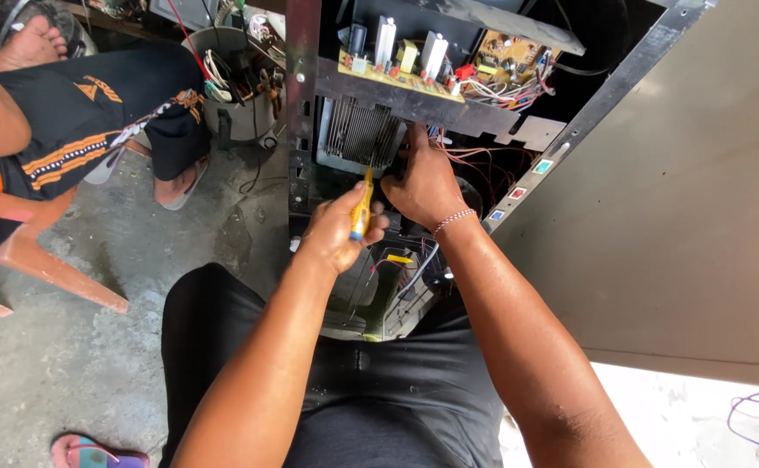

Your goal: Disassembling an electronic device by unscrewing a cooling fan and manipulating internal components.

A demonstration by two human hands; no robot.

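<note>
The left hand (pixel 338 232) grips a yellow screwdriver (pixel 362 204), shaft pointing up toward the finned heatsink (pixel 360 132); the right hand (pixel 423 184), nearer, clutches the chassis beside it.

Three small rectangular labels are sitting in a slanted row along the grey panel edge (pixel 570 147): a teal label (pixel 542 165) uppermost, a red label (pixel 517 192) below it, and a blue label (pixel 496 214) lowest. No packages, signs or screens are showing.
</note>
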